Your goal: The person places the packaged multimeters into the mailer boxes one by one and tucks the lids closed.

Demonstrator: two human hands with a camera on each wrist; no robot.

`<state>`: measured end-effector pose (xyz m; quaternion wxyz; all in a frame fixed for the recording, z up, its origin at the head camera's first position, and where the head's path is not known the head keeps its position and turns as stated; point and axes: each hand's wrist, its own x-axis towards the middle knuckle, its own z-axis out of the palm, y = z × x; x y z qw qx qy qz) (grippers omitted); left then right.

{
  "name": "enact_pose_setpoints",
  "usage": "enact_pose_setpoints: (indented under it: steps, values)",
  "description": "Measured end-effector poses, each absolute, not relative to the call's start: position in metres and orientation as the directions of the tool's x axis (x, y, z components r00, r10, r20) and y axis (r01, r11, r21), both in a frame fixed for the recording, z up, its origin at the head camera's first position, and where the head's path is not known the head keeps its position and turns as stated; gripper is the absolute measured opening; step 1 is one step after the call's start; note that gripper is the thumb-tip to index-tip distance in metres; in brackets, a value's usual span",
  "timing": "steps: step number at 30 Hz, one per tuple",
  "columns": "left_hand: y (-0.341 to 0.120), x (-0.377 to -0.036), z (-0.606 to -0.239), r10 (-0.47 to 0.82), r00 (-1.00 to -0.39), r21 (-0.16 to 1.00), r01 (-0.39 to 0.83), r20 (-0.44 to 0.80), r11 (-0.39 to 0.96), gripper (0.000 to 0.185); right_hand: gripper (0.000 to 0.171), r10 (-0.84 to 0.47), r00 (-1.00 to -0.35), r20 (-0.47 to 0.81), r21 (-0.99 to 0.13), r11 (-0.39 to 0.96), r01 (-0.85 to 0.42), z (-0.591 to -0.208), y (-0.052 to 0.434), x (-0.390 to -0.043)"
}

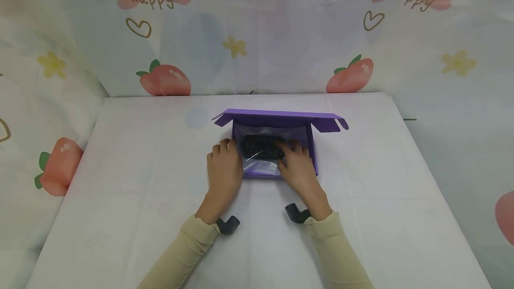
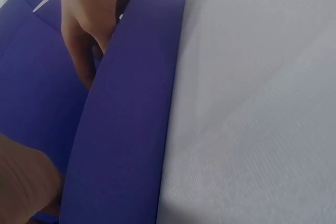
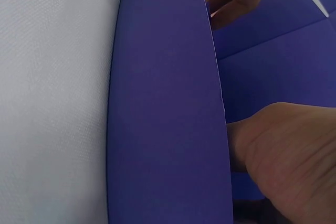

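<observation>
An uncovered purple cardboard box (image 1: 279, 176) sits on the table, its lid raised at the back. Inside lies a black handheld device (image 1: 261, 147) in a clear plastic bag (image 1: 257, 167); its exact kind is unclear. My left hand (image 1: 225, 162) grips the box's left wall, fingers bent over the rim. From the right, my right hand (image 1: 299, 168) reaches into the box and holds the device's right end between thumb and forefinger. In both wrist views the front wall (image 2: 126, 103) hides the device and most fingertips.
The raised lid (image 1: 281, 119) has side flaps sticking out beyond the box. A white cloth covers the table (image 1: 160, 200). Behind it hangs a printed fabric backdrop (image 1: 281, 35). A black wrist mount (image 1: 297, 214) juts inward from the right sleeve, another (image 1: 229, 225) from the left.
</observation>
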<state>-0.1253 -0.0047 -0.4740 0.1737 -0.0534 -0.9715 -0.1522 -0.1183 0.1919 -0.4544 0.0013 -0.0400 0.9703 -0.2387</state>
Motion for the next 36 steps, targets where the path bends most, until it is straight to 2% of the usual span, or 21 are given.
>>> enact_pose_setpoints:
  steps: [8, 13, 22, 31, 36]
  values:
    - [-0.006, -0.124, -0.473, 0.020, -0.922, 0.467, 0.213, 0.386, 0.858, 0.029, 0.052, -0.079, -0.997, 0.027, -0.463, 0.883, -0.083, -0.455, 0.192, -0.118]
    - [-0.005, -0.124, -0.472, 0.017, -0.921, 0.525, 0.237, 0.389, 0.817, 0.027, 0.052, -0.081, -0.996, 0.029, -0.465, 0.881, -0.085, -0.453, 0.192, -0.118]
    - [-0.006, -0.126, -0.469, 0.023, -0.929, 0.524, 0.228, 0.369, 0.820, 0.032, 0.052, -0.075, -0.997, 0.032, -0.470, 0.879, -0.081, -0.455, 0.192, -0.119]
    - [-0.007, -0.127, -0.462, 0.075, -0.928, 0.420, 0.236, 0.364, 0.877, 0.029, 0.052, -0.076, -0.997, 0.019, -0.457, 0.886, -0.076, -0.455, 0.192, -0.120]
    - [-0.009, -0.126, -0.455, 0.092, -0.945, 0.451, 0.234, 0.314, 0.861, 0.030, 0.053, -0.075, -0.997, 0.025, -0.456, 0.887, -0.078, -0.456, 0.192, -0.120]
